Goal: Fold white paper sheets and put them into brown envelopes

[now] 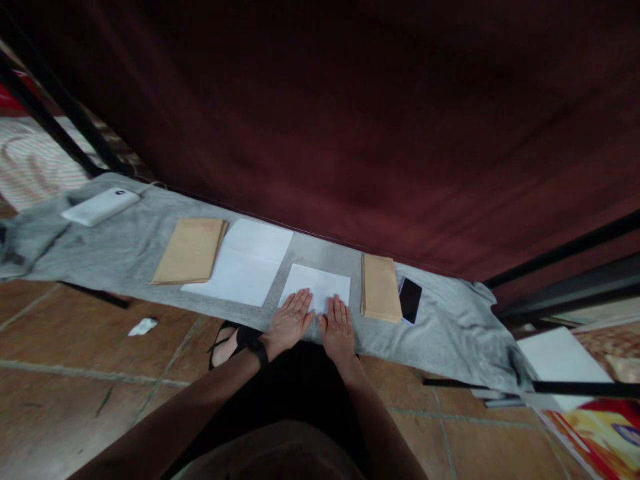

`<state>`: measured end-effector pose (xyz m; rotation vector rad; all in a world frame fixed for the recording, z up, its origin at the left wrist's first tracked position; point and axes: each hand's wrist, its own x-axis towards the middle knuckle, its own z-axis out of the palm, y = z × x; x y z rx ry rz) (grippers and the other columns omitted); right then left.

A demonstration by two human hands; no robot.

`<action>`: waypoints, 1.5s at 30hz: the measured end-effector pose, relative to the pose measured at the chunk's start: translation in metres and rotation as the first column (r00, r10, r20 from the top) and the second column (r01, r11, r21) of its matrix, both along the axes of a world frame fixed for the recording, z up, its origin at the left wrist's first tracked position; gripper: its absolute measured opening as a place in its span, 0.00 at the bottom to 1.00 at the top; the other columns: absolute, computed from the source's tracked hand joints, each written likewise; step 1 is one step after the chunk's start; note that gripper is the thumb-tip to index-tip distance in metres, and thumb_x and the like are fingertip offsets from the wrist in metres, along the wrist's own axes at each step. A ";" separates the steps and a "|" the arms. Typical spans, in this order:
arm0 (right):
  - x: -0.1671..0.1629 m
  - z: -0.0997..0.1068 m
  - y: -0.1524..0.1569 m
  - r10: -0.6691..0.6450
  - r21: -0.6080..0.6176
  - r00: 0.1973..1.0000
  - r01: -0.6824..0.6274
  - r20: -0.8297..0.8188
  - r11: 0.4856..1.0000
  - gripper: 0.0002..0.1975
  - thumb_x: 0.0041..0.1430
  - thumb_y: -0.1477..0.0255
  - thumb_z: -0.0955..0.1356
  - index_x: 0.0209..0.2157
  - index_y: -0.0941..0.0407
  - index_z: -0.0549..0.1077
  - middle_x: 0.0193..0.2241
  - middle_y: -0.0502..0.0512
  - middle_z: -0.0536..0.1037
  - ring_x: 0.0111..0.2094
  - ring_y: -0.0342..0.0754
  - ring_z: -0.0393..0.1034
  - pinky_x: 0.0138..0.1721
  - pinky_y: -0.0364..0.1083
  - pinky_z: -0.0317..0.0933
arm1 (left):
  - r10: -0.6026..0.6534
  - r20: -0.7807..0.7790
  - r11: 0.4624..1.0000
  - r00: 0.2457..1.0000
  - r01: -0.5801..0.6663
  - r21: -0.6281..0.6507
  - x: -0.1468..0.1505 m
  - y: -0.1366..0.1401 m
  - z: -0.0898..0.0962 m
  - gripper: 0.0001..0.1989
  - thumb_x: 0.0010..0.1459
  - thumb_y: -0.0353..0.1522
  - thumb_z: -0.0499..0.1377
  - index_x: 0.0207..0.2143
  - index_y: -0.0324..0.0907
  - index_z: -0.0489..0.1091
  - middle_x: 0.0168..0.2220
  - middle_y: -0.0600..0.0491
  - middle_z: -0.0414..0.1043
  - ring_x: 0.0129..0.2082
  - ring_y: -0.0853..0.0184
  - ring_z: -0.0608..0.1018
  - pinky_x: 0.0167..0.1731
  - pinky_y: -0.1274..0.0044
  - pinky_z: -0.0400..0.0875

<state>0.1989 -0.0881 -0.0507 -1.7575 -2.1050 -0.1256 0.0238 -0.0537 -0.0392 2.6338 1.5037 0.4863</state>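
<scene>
A small white sheet of paper (320, 277), perhaps folded, lies flat on the grey cloth in front of me. My left hand (293, 319) rests palm down on its near left part, fingers stretched out. On the near right part lies my right hand (339, 327), also flat with fingers extended. Larger white paper (250, 260) sits just left of the small sheet, partly under a stack of brown envelopes (190, 250). Another stack of brown envelopes (381, 287) is to the right of my right hand. Whatever lies under my palms is hidden.
Grey cloth (450, 320) covers the narrow table. A dark phone (410, 300) touches the right envelopes; a white device (103, 207) with a cable lies far left. A dark red curtain (340, 133) hangs behind. Crumpled white tissue (143, 327) is on the tiled floor.
</scene>
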 end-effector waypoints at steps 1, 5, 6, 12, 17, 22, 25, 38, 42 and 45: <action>0.001 0.000 0.000 -0.001 0.010 1.000 0.001 -0.001 1.000 0.27 0.73 0.67 0.59 0.68 0.65 0.57 0.68 0.70 0.57 0.69 0.58 0.53 0.66 0.60 0.52 | 0.002 0.000 1.000 1.000 -0.002 -0.007 0.004 0.006 0.002 0.28 0.71 0.38 0.41 0.67 0.34 0.57 0.69 0.42 0.55 0.71 0.60 0.56 0.69 0.64 0.49; 0.000 -0.001 -0.001 0.003 0.028 1.000 -0.003 -0.005 1.000 0.27 0.73 0.67 0.58 0.67 0.64 0.58 0.68 0.70 0.58 0.69 0.58 0.54 0.65 0.60 0.53 | -0.020 -0.026 0.998 0.999 0.018 -0.059 0.023 0.034 0.008 0.28 0.70 0.36 0.41 0.67 0.33 0.58 0.69 0.41 0.55 0.71 0.60 0.55 0.70 0.63 0.46; 0.000 -0.002 -0.002 0.003 0.028 1.000 -0.003 -0.005 1.000 0.27 0.73 0.67 0.58 0.67 0.64 0.59 0.68 0.71 0.58 0.69 0.58 0.54 0.65 0.60 0.53 | -0.016 -0.033 0.997 0.999 0.013 -0.073 0.025 0.040 0.009 0.28 0.70 0.36 0.41 0.67 0.33 0.58 0.70 0.41 0.55 0.71 0.59 0.54 0.69 0.63 0.46; 0.002 0.000 0.012 -0.008 -0.033 0.998 0.006 -0.061 0.999 0.24 0.73 0.69 0.57 0.64 0.64 0.64 0.66 0.70 0.63 0.68 0.56 0.56 0.66 0.59 0.51 | -0.055 -0.036 0.997 0.998 0.053 -0.052 0.021 0.054 0.004 0.28 0.70 0.35 0.42 0.68 0.34 0.56 0.71 0.42 0.53 0.72 0.59 0.53 0.69 0.63 0.44; -0.009 0.012 0.056 -0.035 -0.108 0.991 0.021 -0.129 0.994 0.25 0.74 0.69 0.53 0.64 0.62 0.65 0.66 0.63 0.64 0.68 0.51 0.56 0.67 0.56 0.50 | -0.065 -0.054 0.997 0.996 0.063 -0.042 0.021 0.054 0.001 0.28 0.68 0.34 0.45 0.68 0.34 0.56 0.70 0.41 0.53 0.71 0.57 0.54 0.69 0.61 0.44; -0.014 0.011 0.078 -0.014 -0.168 0.999 0.007 -0.043 0.986 0.25 0.74 0.67 0.54 0.67 0.62 0.60 0.68 0.65 0.58 0.70 0.54 0.49 0.69 0.58 0.45 | -0.112 -0.095 0.993 0.989 0.107 -0.054 0.018 0.060 0.000 0.28 0.68 0.32 0.44 0.68 0.33 0.55 0.70 0.40 0.54 0.72 0.59 0.52 0.69 0.62 0.44; -0.009 0.005 0.079 -0.082 -0.149 0.997 0.079 -0.015 0.986 0.26 0.74 0.66 0.56 0.68 0.62 0.58 0.69 0.67 0.55 0.70 0.56 0.49 0.68 0.60 0.45 | -0.114 -0.086 0.992 0.990 0.109 -0.061 0.009 0.065 0.000 0.29 0.69 0.35 0.43 0.69 0.34 0.54 0.71 0.41 0.52 0.72 0.61 0.52 0.69 0.65 0.45; -0.001 -0.009 0.080 -0.266 0.005 0.955 0.268 -0.130 0.963 0.33 0.72 0.62 0.58 0.68 0.72 0.54 0.66 0.79 0.58 0.67 0.64 0.55 0.65 0.66 0.51 | 0.099 0.021 0.990 0.995 -0.096 -0.099 -0.014 0.094 0.010 0.28 0.66 0.37 0.46 0.65 0.36 0.61 0.67 0.41 0.61 0.68 0.53 0.60 0.66 0.59 0.52; 0.000 -0.006 0.082 -0.262 0.048 0.955 0.271 -0.141 0.961 0.30 0.71 0.65 0.59 0.67 0.69 0.58 0.65 0.77 0.62 0.67 0.62 0.57 0.65 0.63 0.53 | 0.059 0.019 0.985 0.998 -0.055 -0.161 -0.010 0.108 0.028 0.24 0.63 0.33 0.50 0.59 0.37 0.68 0.61 0.39 0.67 0.62 0.53 0.68 0.63 0.61 0.57; 0.003 0.000 0.077 -0.244 0.000 0.963 0.245 -0.114 0.969 0.27 0.72 0.67 0.59 0.66 0.67 0.61 0.64 0.73 0.65 0.66 0.58 0.59 0.66 0.61 0.52 | 0.031 0.014 0.981 0.999 -0.028 -0.191 -0.006 0.122 0.041 0.20 0.59 0.33 0.54 0.53 0.40 0.72 0.55 0.41 0.71 0.57 0.52 0.71 0.60 0.60 0.60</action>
